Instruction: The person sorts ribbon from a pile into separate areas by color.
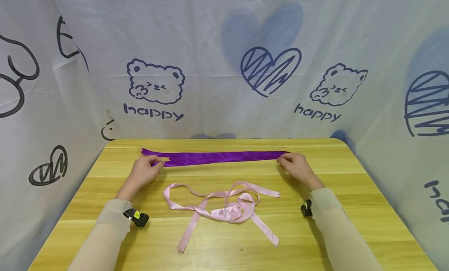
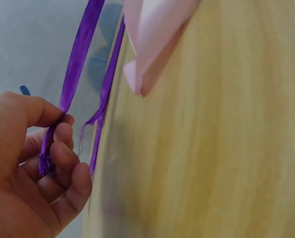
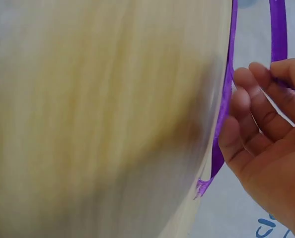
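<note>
Two lengths of purple satin ribbon (image 1: 217,158) run side by side across the back of the tabletop. My left hand (image 1: 147,169) pinches one length near its left end between thumb and fingers. In the left wrist view, the gathered tip of this purple ribbon (image 2: 75,64) hangs inside the left hand (image 2: 33,163). My right hand (image 1: 296,167) pinches purple ribbon (image 3: 279,34) at the right, with the other fingers loosely bent. Beside the right hand (image 3: 271,134), another purple length (image 3: 219,134) with a frayed end lies along the table.
A tangled pink ribbon (image 1: 219,214) lies in loops on the wooden table (image 1: 224,255), between the forearms and nearer me. White printed cloth (image 1: 210,68) hangs behind and at both sides of the table.
</note>
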Demonstrator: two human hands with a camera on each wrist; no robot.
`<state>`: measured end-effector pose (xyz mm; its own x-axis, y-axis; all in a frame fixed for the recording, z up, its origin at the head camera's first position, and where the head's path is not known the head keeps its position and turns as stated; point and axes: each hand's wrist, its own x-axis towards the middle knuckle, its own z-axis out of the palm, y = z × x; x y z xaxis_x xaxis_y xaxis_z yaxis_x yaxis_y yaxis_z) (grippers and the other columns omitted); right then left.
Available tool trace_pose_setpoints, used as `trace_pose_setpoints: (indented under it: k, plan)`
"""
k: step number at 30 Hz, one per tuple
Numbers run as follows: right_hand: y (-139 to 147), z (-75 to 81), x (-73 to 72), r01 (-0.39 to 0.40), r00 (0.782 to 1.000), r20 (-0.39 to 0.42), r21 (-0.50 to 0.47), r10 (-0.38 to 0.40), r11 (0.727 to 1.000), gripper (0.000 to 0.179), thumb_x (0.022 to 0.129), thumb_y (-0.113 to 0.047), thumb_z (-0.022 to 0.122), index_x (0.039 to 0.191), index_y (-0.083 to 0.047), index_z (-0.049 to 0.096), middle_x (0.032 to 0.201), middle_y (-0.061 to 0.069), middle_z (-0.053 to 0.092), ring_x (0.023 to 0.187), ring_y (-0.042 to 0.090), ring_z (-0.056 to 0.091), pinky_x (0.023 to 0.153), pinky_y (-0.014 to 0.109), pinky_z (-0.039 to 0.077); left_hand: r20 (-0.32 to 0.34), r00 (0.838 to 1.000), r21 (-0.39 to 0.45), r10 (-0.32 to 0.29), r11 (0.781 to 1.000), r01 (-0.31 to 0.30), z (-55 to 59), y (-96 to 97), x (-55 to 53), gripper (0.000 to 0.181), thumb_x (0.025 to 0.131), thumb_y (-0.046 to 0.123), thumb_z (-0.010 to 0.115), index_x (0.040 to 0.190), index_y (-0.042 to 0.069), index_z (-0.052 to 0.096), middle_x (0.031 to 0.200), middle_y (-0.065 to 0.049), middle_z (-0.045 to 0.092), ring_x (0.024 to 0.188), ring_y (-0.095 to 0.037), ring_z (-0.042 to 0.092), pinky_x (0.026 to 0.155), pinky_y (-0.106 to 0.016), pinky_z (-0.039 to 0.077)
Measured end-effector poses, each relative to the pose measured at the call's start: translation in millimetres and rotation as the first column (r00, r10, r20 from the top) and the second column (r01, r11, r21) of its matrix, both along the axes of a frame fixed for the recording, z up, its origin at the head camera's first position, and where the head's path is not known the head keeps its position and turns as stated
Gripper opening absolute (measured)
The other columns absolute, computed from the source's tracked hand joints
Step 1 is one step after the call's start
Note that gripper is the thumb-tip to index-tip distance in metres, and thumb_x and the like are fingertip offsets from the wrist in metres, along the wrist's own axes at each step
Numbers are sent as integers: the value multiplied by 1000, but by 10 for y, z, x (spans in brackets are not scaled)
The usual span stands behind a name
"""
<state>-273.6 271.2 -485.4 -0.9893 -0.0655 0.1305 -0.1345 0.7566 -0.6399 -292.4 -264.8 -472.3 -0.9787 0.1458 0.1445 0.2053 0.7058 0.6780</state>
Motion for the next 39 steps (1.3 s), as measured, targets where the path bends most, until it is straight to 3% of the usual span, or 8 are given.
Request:
trace_pose_setpoints:
  k: [7,10,12,14,19,27,33,39]
  plan:
    - [2,-11,-38,-4,1000,17,67,3,998,32,101,-20,62,119,3,77,114,22,77,103,35,71,88,42,54,23,1000,-55,-3,998,4,-44,28,-44,20,97,14,63,104,0,76,75,-7,71,57,-13,53,60,-30,44]
    - [-9,-6,-69,-23,1000,23,93,21,995,26,100,-19,62,97,2,77,90,18,76,82,32,67,77,39,50,22,1000,-92,13,996,-11,-56,49,-65,19,97,15,63,102,2,75,70,-5,68,58,-14,54,61,-30,43]
    - [-20,-5,-89,-29,999,21,115,27,993,27,99,-18,62,77,-3,68,70,8,63,67,23,55,69,34,43,8,1000,-115,24,993,-23,-66,62,-77,18,97,16,64,101,2,75,71,-5,69,60,-16,56,63,-31,43]
    - [-30,-4,-105,-31,999,25,143,28,989,33,99,-17,62,67,-11,53,61,1,46,60,18,42,64,32,36,-4,999,-134,33,990,-33,-76,72,-90,19,97,16,65,102,1,76,77,-8,72,65,-18,58,65,-32,44]
    - [-58,8,-122,-10,999,33,186,4,982,33,97,-18,61,66,-14,49,61,-4,39,60,16,38,62,31,33,-17,999,-166,40,985,-43,-88,102,-107,22,97,19,65,102,1,77,91,-13,76,73,-23,59,68,-34,45]
    - [-64,0,-152,28,998,51,228,-41,973,31,95,-20,60,66,-14,51,61,-2,39,61,18,38,60,32,31,0,999,-200,54,978,-53,-110,153,-135,24,98,22,65,102,3,77,83,-9,68,70,-24,54,62,-33,37]
    - [-62,-22,-190,60,993,77,273,-84,960,27,94,-26,59,71,-12,56,65,0,48,63,20,44,59,32,33,0,998,-215,66,975,-64,-119,183,-139,22,97,24,66,98,6,76,84,-10,69,74,-26,57,63,-34,39]
    - [-75,-31,-193,85,988,97,303,-120,949,33,95,-28,59,67,-16,45,62,-1,40,60,18,42,57,31,31,14,997,-224,78,972,-73,-136,213,-134,22,97,27,67,99,7,76,87,-10,69,75,-26,57,62,-33,39]
